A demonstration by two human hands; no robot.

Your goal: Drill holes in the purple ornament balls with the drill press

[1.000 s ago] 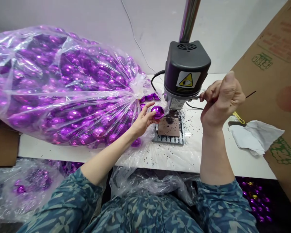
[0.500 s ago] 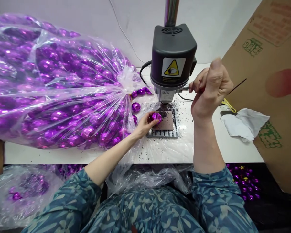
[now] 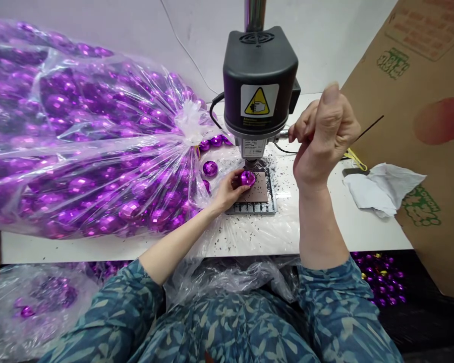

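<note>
Between the thumb and fingers of my left hand (image 3: 229,190) is a shiny purple faceted ball (image 3: 247,178). It sits at the drill press (image 3: 260,83), just below the chuck (image 3: 251,164), over a brown square pad (image 3: 258,190) on the slotted metal base (image 3: 271,205). Whether the drill bit touches the ball is hidden. My right hand (image 3: 325,133) is raised to the right of the machine's head, its fingers curled around the feed handle (image 3: 283,135), most of which the hand covers. Dark shavings lie scattered around the base.
A big tied clear bag (image 3: 98,151) of purple balls fills the left of the white table (image 3: 79,248). Loose balls (image 3: 210,168) lie beside its knot. On the right are crumpled white paper (image 3: 378,189) and a tall cardboard box (image 3: 431,166). More purple balls (image 3: 386,282) are below the table.
The purple ball in my left hand has shifted slightly rightward on the pad, nearer to under the chuck. My right hand keeps its grip at the handle. The whole view has shifted a little.
</note>
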